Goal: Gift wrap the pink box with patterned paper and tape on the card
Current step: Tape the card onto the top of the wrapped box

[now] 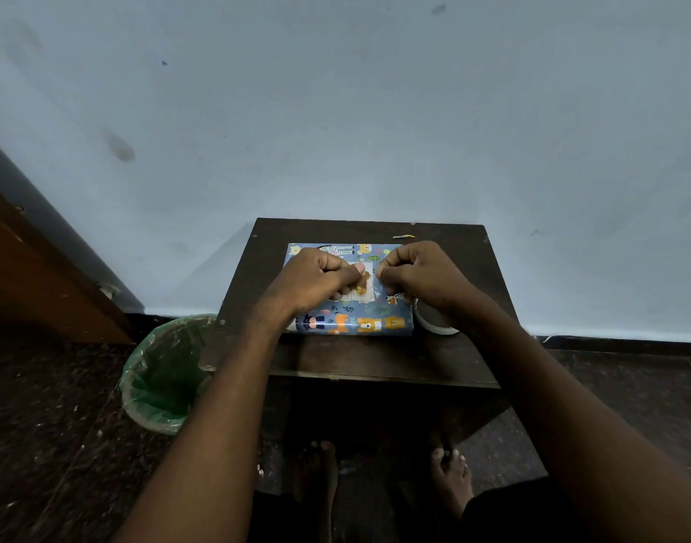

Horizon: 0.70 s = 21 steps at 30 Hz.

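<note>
1. curling, both fingers tucked: left hand [316, 278] and right hand [418, 274] flank the card [362, 283]; any tape held can't be told.
2. card lies between them on the wrapped box [351, 319], mid-table [375, 358].

The box [349, 307], fully wrapped in blue paper printed with cartoon animals, lies flat at the frame's centre on the dark surface [375, 358]. A small white card [362, 286] with an orange figure rests on its top face.

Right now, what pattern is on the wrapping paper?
Blue wrapping paper with cartoon animals and leaves, clearest in the head view.
</note>
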Motion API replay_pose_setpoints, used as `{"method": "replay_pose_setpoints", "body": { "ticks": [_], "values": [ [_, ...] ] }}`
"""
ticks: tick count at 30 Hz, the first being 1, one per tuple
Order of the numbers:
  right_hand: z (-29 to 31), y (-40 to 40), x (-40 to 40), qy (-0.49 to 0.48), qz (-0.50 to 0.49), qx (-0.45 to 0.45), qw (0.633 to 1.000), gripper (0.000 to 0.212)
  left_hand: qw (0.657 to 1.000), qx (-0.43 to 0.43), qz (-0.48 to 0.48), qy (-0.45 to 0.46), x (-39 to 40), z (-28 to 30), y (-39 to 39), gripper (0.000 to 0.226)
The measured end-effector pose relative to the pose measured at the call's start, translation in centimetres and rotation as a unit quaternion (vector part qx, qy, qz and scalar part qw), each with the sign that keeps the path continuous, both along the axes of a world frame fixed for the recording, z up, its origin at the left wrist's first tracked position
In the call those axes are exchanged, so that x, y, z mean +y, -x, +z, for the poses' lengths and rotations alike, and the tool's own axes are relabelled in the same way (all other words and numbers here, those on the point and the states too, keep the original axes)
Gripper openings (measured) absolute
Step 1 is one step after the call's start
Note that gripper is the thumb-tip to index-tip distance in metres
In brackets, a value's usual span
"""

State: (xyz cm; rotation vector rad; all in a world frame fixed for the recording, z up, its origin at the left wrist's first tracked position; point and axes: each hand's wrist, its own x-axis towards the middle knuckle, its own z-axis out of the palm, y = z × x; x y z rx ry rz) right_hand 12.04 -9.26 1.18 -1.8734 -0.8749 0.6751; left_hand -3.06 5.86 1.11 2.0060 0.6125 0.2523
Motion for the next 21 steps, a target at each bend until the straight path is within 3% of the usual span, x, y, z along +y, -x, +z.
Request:
{"method": "replay_pose_setpoints", "body": {
  "ticks": [8,13,21],
  "values": [
    [0.2,0.0,0.0,0.010,-0.007,0.064,0.998,0.015,0.998,0.010,-0.011,-0.055,-0.6,-0.4,-0.5,0.018],
    [0.3,0.1,0.0,0.019,-0.012,0.064,0.998,0.015,0.999,0.025,-0.017,-0.042,-0.5,-0.3,-0.5,0.017],
    [-0.4,0.2,0.2,0.059,-0.022,-0.060,0.996,0.012,0.990,0.113,-0.037,-0.077,-0.3,0.1,-1.2,0.025]
  ]
}}
